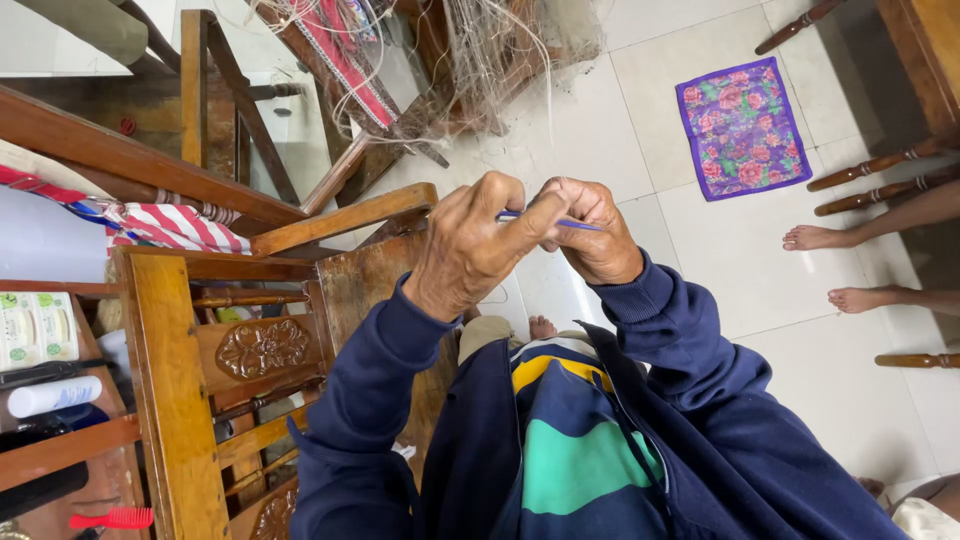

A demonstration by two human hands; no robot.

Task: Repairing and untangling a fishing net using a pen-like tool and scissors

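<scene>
I am holding both hands up close together in front of my chest, above the pale tiled floor (600, 130). My left hand (470, 245) is curled closed, its thumb and fingers pinching a thin blue-violet stick (560, 222), something like a slim pen or needle; I cannot tell which. My right hand (595, 232) is also closing on that stick from the other side, fingers folded over it, so the two hands are touching at the knuckles and the stick is running nearly level between them, with only a short stretch showing. I am wearing a dark blue jacket (700, 400) open over a shirt with yellow, blue and green bands (570, 450), and my toes are peeking out just below my wrists. To my left, a carved wooden chair (175, 390) is standing near a striped red and white cloth (170, 225), and a red comb (115, 518) is lying at the lower edge. Ahead, a tangle of pale threads (490, 60) is hanging over a wooden frame. A purple flowered cloth (742, 128) is lying flat on the floor, well apart, and another person's bare feet (850, 270) are resting on the tiles at my right.
</scene>
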